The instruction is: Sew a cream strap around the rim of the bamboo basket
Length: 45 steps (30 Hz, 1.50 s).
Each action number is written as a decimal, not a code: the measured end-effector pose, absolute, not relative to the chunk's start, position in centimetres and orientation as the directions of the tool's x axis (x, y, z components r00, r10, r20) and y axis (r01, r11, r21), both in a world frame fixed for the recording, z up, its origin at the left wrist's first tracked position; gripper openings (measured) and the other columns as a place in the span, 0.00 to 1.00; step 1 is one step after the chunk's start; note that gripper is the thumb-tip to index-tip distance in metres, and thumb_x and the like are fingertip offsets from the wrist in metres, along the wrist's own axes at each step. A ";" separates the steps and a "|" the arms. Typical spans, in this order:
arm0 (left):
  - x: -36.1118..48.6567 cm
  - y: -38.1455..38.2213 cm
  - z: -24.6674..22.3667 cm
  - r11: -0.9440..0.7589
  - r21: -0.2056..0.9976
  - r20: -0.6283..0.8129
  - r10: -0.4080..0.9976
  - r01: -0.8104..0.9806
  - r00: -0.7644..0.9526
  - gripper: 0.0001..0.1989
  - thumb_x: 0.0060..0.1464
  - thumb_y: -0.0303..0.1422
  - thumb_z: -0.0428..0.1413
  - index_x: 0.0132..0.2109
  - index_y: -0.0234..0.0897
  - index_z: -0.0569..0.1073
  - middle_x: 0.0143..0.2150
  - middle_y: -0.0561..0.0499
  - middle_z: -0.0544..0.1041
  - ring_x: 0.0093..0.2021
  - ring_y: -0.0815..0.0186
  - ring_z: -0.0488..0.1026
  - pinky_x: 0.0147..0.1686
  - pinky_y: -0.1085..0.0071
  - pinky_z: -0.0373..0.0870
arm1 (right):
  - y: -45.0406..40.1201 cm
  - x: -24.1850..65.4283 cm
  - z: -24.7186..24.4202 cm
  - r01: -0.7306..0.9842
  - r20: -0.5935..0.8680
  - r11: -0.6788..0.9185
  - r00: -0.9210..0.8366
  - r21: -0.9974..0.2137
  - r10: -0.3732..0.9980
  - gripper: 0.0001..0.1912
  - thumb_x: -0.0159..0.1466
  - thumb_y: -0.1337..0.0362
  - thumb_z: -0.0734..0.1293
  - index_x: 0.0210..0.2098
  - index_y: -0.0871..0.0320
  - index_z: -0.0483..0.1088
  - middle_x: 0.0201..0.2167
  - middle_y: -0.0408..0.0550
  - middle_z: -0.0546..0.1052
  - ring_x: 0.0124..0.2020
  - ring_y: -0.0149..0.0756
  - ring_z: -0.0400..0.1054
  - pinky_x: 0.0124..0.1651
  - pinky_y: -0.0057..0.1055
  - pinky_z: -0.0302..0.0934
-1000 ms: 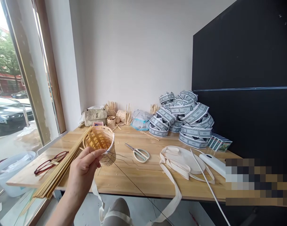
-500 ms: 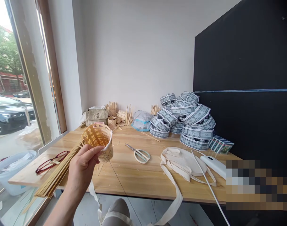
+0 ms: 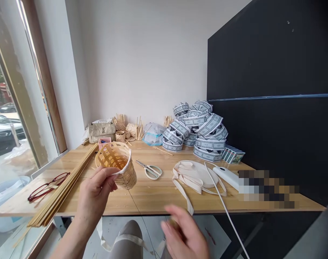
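Note:
A small woven bamboo basket (image 3: 131, 174) hangs over the table, tilted with its mouth toward the upper left. My left hand (image 3: 95, 194) pinches its near rim, where white cloth tape (image 3: 126, 167) is bound along the edge. A dark thread (image 3: 139, 210) runs from the rim down past the table edge. Over my lap, my right hand (image 3: 184, 233) is smeared by motion, thumb and forefinger apart at the tips. Something brownish shows between its fingers, too blurred to name. A loose end of tape (image 3: 131, 238) lies across my knee.
Scissors (image 3: 151, 171) lie behind the basket, right of it. A coil of cloth tape (image 3: 194, 176) and a white rod (image 3: 225, 208) are farther right. Bamboo strips (image 3: 64, 185) and red glasses (image 3: 48, 187) lie left. Patterned ribbon rolls (image 3: 196, 131) are piled at the back.
My right hand has come into view at the lower middle. My left hand still holds the basket, which has moved slightly right in view. The view has shifted to the right.

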<state>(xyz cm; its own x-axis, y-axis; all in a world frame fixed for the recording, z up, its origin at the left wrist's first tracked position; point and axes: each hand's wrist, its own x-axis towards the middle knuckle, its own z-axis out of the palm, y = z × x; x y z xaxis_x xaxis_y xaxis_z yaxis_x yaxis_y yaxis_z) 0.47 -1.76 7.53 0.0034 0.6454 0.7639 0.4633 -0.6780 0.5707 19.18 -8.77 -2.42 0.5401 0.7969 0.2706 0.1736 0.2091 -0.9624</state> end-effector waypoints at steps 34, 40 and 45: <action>1.4 -2.7 6.4 -0.485 0.873 0.487 0.873 -0.058 0.026 0.07 0.48 0.33 0.60 0.33 0.33 0.74 0.17 0.54 0.73 0.17 0.70 0.70 0.18 0.77 0.69 | -8.0 17.1 6.1 0.667 0.874 0.650 0.003 -0.363 0.486 0.07 0.63 0.73 0.60 0.32 0.58 0.68 0.22 0.41 0.72 0.21 0.28 0.67 0.25 0.22 0.60; 1.3 -2.9 6.2 -0.446 0.882 0.458 0.887 -0.153 0.058 0.07 0.49 0.33 0.60 0.34 0.34 0.74 0.17 0.55 0.73 0.18 0.71 0.70 0.19 0.79 0.69 | -7.1 15.8 6.1 0.706 0.891 0.639 -0.025 -0.305 0.453 0.11 0.64 0.73 0.57 0.33 0.60 0.70 0.19 0.42 0.72 0.20 0.29 0.67 0.22 0.24 0.59; 1.3 -2.9 6.3 -0.434 0.885 0.449 0.891 -0.166 0.062 0.07 0.49 0.34 0.61 0.34 0.34 0.75 0.17 0.55 0.74 0.18 0.71 0.71 0.19 0.78 0.69 | -6.9 15.9 5.7 0.685 0.900 0.688 -0.109 -0.240 0.422 0.15 0.64 0.74 0.56 0.46 0.64 0.68 0.27 0.49 0.78 0.27 0.34 0.73 0.28 0.27 0.64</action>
<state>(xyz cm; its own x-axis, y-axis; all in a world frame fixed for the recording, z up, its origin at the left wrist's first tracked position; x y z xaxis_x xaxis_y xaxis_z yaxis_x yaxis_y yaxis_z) 1.33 -2.94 6.27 0.0619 0.8914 0.4490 -0.1664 -0.4344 0.8852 15.90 -6.91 5.73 -0.1086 0.4220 0.9001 0.6854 0.6876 -0.2397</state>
